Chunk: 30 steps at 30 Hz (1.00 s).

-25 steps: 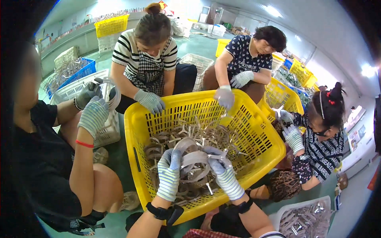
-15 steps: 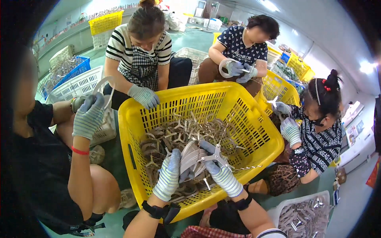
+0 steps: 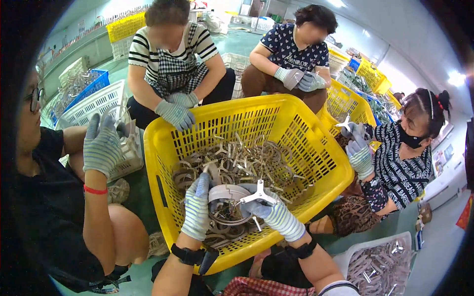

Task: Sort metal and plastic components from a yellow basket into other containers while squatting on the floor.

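The left hand point(image 3: 196, 209), in a striped glove, is closed on the left side of a pale curved ring point(image 3: 228, 191). The right hand point(image 3: 276, 217) grips a three-armed metal bracket point(image 3: 259, 195) at the ring's right; whether the two are joined, I cannot tell. Both are held above the near edge of the yellow basket point(image 3: 237, 105). Beneath and beyond lies a heap of similar pieces point(image 3: 237, 155). At the basket's far left corner, a co-worker's glove point(image 3: 175, 116) touches the rim. Off the near right corner stands a white crate point(image 3: 341, 269) of more pieces.
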Tool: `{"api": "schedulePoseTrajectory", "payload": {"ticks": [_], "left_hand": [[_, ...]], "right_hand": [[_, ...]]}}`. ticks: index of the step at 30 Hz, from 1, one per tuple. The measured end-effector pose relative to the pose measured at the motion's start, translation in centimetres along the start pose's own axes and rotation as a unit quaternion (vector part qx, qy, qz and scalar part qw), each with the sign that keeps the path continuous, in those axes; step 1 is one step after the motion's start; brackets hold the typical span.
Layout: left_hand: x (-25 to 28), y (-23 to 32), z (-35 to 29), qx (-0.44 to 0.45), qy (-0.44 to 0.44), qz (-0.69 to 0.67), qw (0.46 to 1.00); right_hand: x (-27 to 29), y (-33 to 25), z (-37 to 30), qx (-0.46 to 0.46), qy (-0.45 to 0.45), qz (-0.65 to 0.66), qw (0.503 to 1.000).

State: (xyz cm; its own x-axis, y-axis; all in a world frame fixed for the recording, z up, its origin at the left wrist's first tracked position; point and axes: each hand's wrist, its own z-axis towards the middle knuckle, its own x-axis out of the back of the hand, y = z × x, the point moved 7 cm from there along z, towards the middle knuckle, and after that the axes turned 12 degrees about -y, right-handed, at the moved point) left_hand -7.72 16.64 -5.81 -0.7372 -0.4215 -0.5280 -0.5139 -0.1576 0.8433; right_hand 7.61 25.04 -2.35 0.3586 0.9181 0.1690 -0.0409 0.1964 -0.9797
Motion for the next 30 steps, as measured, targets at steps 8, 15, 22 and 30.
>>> {"api": "schedulePoseTrajectory", "payload": {"ticks": [8,15,22,30], "left_hand": [[1.3,1.4,0.5,-0.157,0.029,-0.048,0.986],[-4.1,0.1,-0.9,-0.017,-0.124,-0.031,0.992],[-2.9,0.0,-0.9,0.011,-0.068,0.027,0.997],[-5.0,-1.6,-1.0,0.038,-0.209,0.159,0.964]], "right_hand": [[2.9,0.6,-0.4,0.033,0.187,0.136,0.972],[-0.9,-0.4,1.7,0.06,0.031,-0.023,0.997],[0.2,0.2,0.8,0.065,0.066,0.026,0.995],[1.4,1.1,0.4,-0.008,0.101,0.157,0.982]]}}
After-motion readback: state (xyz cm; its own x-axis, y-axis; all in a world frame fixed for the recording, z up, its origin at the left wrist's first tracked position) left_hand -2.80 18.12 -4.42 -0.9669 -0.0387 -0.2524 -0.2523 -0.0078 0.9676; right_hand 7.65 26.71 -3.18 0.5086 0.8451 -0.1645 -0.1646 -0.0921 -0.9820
